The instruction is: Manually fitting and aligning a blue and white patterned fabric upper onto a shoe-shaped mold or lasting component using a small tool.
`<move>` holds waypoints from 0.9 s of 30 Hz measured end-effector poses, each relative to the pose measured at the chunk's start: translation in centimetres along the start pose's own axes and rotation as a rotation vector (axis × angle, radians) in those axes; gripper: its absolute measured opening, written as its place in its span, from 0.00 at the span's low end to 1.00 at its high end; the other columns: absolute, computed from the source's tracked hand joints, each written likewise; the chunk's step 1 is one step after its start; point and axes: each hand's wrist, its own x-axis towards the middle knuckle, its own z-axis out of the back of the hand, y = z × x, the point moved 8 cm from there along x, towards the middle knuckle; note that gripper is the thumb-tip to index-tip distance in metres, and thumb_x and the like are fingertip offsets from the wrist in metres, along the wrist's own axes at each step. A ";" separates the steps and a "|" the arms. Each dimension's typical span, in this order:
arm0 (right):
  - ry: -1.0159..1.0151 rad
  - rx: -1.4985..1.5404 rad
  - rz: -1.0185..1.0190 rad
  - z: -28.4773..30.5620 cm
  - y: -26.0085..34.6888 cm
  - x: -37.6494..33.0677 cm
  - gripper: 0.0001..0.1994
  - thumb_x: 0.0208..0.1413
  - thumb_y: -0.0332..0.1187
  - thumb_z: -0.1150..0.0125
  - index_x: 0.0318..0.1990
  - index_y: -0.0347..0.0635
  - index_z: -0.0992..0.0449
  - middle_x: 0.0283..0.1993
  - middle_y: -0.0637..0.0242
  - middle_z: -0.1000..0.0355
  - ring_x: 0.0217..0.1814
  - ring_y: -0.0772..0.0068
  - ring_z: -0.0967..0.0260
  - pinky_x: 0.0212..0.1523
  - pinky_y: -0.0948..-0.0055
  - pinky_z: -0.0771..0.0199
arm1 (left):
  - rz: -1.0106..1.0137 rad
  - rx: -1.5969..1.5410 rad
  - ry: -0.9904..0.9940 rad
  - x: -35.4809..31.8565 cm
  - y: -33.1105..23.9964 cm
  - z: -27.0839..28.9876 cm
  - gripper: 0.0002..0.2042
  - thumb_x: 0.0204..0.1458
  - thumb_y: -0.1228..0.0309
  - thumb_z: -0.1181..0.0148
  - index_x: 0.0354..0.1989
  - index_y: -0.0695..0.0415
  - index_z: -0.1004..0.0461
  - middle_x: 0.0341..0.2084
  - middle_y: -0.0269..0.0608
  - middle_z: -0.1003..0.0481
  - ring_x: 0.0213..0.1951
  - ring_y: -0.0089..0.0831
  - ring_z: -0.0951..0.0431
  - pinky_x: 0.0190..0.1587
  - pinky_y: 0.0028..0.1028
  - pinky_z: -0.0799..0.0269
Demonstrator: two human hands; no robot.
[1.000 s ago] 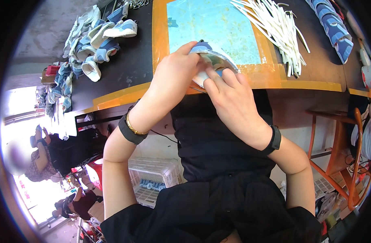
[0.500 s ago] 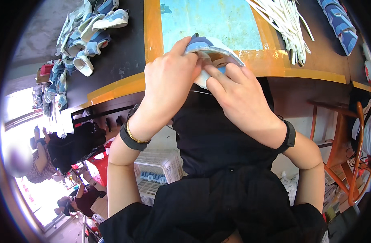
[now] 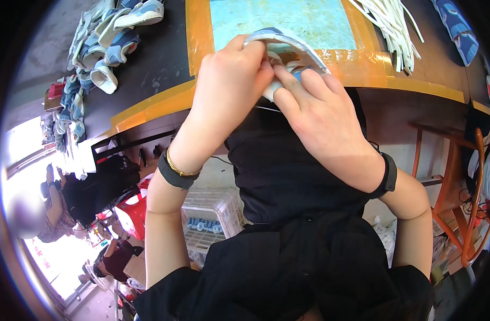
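A blue and white shoe upper (image 3: 293, 38) is held between my hands at the table's front edge, its opening turned toward me. My left hand (image 3: 231, 80) pinches its left rim, thumb and fingers pressed together. My right hand (image 3: 325, 115) grips the right side, with the index finger reaching into the opening toward the left fingertips. Inside, a brown lining and a bit of blue show. Whatever lies between the fingertips is hidden.
A blue-green mat (image 3: 282, 18) edged with orange tape lies on the table. Shoe uppers (image 3: 108, 51) pile at left; white strips (image 3: 389, 27) and stacked blue uppers (image 3: 459, 32) lie at right. Below are a white basket (image 3: 213, 206) and a wooden chair (image 3: 454, 198). People sit at far left.
The shoe upper has tilted in my hands, and more of its inside shows, with a bit of blue. The whole view has shifted slightly, so the table sits higher.
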 end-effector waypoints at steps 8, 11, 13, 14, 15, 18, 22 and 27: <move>0.022 0.056 -0.024 0.3 -0.3 -0.1 0.09 0.41 0.27 0.45 0.33 0.42 0.31 0.56 0.66 0.31 0.38 0.71 0.38 0.42 0.74 0.36 | -0.015 -0.119 0.005 0.5 -0.1 0.3 0.04 0.46 0.75 0.43 0.27 0.63 0.31 0.27 0.50 0.27 0.25 0.51 0.25 0.27 0.40 0.28; 0.007 0.070 -0.013 0.3 -0.5 -0.1 0.08 0.41 0.28 0.45 0.32 0.43 0.32 0.57 0.66 0.32 0.37 0.72 0.38 0.41 0.74 0.36 | -0.011 -0.098 0.016 0.5 -0.4 0.4 0.05 0.47 0.76 0.44 0.29 0.63 0.32 0.29 0.51 0.27 0.26 0.51 0.25 0.28 0.40 0.28; 0.022 0.054 -0.008 0.3 -0.4 0.1 0.09 0.41 0.28 0.45 0.33 0.43 0.32 0.57 0.66 0.31 0.38 0.72 0.38 0.41 0.74 0.37 | 0.006 -0.099 0.031 0.4 -0.3 0.4 0.05 0.48 0.75 0.43 0.30 0.63 0.31 0.29 0.50 0.27 0.28 0.50 0.25 0.29 0.38 0.29; 0.022 0.055 -0.009 0.4 -0.4 0.2 0.09 0.41 0.28 0.45 0.33 0.43 0.32 0.57 0.66 0.31 0.38 0.72 0.38 0.41 0.74 0.37 | 0.022 -0.101 0.045 0.4 -0.2 0.3 0.06 0.49 0.74 0.43 0.31 0.62 0.31 0.29 0.49 0.27 0.29 0.48 0.25 0.31 0.36 0.30; 0.057 0.037 0.004 0.2 -0.3 0.3 0.09 0.42 0.29 0.45 0.35 0.42 0.31 0.52 0.64 0.31 0.41 0.71 0.37 0.43 0.73 0.37 | 0.024 -0.100 0.046 0.4 -0.2 0.3 0.06 0.49 0.74 0.43 0.31 0.62 0.31 0.29 0.49 0.27 0.29 0.48 0.25 0.31 0.36 0.30; 0.102 0.026 0.018 0.0 -0.2 0.5 0.11 0.44 0.31 0.45 0.37 0.40 0.29 0.47 0.63 0.30 0.45 0.70 0.37 0.45 0.73 0.37 | 0.030 -0.082 0.048 0.4 -0.2 0.3 0.06 0.49 0.74 0.43 0.31 0.62 0.31 0.29 0.49 0.26 0.29 0.48 0.25 0.31 0.36 0.29; 0.123 -0.003 0.024 -0.8 0.0 0.3 0.12 0.44 0.30 0.45 0.39 0.39 0.29 0.46 0.63 0.30 0.45 0.70 0.36 0.46 0.73 0.37 | 0.049 -0.164 0.007 0.3 0.3 0.4 0.06 0.50 0.74 0.43 0.33 0.62 0.31 0.30 0.49 0.26 0.30 0.48 0.24 0.32 0.35 0.29; 0.033 0.058 -0.004 -0.3 -0.4 0.5 0.10 0.41 0.28 0.45 0.35 0.42 0.32 0.55 0.66 0.31 0.39 0.72 0.37 0.43 0.74 0.35 | 0.082 -0.153 0.028 0.3 0.4 0.3 0.06 0.50 0.74 0.44 0.33 0.62 0.31 0.31 0.50 0.26 0.31 0.49 0.24 0.33 0.35 0.29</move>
